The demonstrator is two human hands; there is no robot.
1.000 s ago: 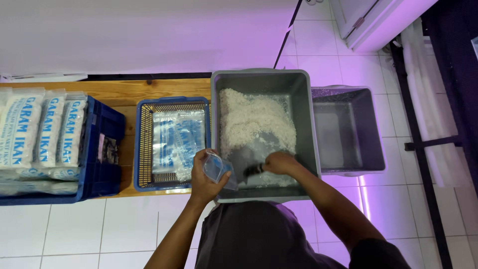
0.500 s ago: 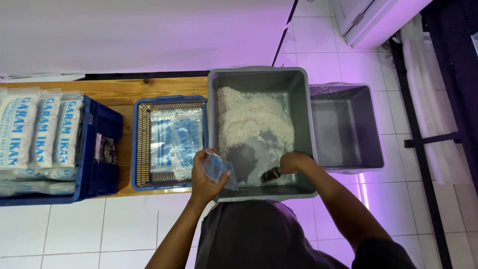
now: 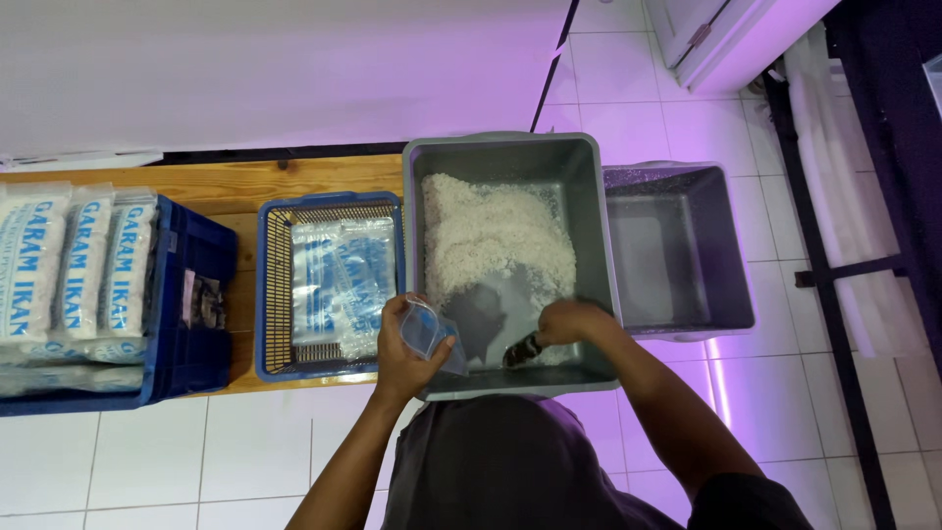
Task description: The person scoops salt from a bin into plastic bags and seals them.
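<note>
A long wooden bench point(image 3: 226, 182) runs along the wall, and most of the boxes sit on it or next to it. The biggest box is a deep grey tub point(image 3: 589, 226) in the middle. It has a heap of white grains point(image 3: 491, 240) in it, piled at the far side, and the grey bottom shows bare near the person. Just to the right of it sits a second grey tub point(image 3: 731, 245), a bit lower, and it looks bare inside.

At the far left is a dark blue crate point(image 3: 186, 294) full of white packed bags with blue print point(image 3: 74, 265), standing side by side. Between that crate and the big tub is a blue basket point(image 3: 329, 204) with mesh walls. A stack of flat see-through bags with blue print point(image 3: 339, 285) lies in it.

The person stands at the near edge of the big tub. The left hand point(image 3: 407, 353) is over the near left corner of the tub. Its fingers are curled shut around a small clear bag point(image 3: 430, 332), and the bag's mouth is held open, facing the grains.

The right hand point(image 3: 569, 322) is down inside the tub, near its right wall. Its fingers are closed tight around the handle of a small dark scoop point(image 3: 522, 351). The scoop points toward the left hand and sits low by the tub's near wall, close to the clear bag but not touching it
</note>
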